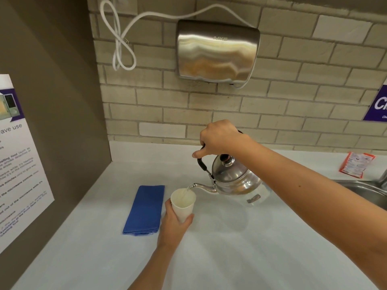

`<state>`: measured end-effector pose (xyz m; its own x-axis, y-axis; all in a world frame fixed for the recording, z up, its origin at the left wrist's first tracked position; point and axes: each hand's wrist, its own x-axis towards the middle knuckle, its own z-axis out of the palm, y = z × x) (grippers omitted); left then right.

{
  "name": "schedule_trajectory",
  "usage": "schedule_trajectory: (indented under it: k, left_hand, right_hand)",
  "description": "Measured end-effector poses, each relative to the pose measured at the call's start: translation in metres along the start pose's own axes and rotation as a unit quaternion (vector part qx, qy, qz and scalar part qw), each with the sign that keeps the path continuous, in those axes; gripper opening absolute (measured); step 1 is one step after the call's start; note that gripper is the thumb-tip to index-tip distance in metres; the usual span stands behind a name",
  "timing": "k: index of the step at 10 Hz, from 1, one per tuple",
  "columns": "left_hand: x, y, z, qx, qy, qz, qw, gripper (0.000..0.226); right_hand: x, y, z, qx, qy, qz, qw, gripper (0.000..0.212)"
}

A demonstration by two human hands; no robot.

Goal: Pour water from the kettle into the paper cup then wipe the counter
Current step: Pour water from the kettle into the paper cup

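Steel kettle [234,178] sits tilted at the centre of the frame, its black handle gripped from above by the right hand [219,139], spout aimed left and down. Water [188,188] streams from the spout into the white paper cup [182,204], which the left hand [173,222] wraps from below, just above the pale counter [230,258]. Lying flat left of the cup is a folded blue cloth [145,209]. At the right edge, a sink [364,189] rim shows.

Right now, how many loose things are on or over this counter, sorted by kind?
Kettle: 1
Paper cup: 1
Blue cloth: 1
Red packet: 1
Total: 4
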<state>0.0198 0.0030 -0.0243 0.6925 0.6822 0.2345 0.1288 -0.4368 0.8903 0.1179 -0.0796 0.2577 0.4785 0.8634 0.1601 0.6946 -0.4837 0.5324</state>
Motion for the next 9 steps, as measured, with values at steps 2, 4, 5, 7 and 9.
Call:
schedule_trajectory:
  k: [2, 4, 5, 7, 9]
  left_hand:
    - [-0.0002, 0.0, 0.0002, -0.002, 0.001, 0.002, 1.0, 0.08]
    - [-0.0001, -0.0005, 0.0002, 0.0, 0.001, -0.002, 1.0, 0.079]
    - [-0.0001, 0.0002, 0.0006, -0.004, 0.001, 0.001, 1.0, 0.078]
    - [-0.0004, 0.0006, -0.0002, -0.012, -0.003, 0.002, 1.0, 0.077]
    - [-0.0001, -0.0003, 0.0002, -0.007, -0.001, 0.003, 1.0, 0.077]
  right_hand:
    - [-0.0012, 0.0012, -0.0002, -0.001, -0.003, 0.003, 1.0, 0.061]
    - [-0.0007, 0.0015, -0.0003, -0.003, -0.007, 0.005, 1.0, 0.061]
    - [-0.0007, 0.0015, -0.0007, -0.003, -0.004, 0.004, 1.0, 0.061]
    - [-0.0002, 0.0012, -0.0018, -0.003, -0.005, 0.007, 1.0, 0.061]
    - [-0.0004, 0.0015, -0.0023, -0.006, -0.007, 0.011, 1.0, 0.06]
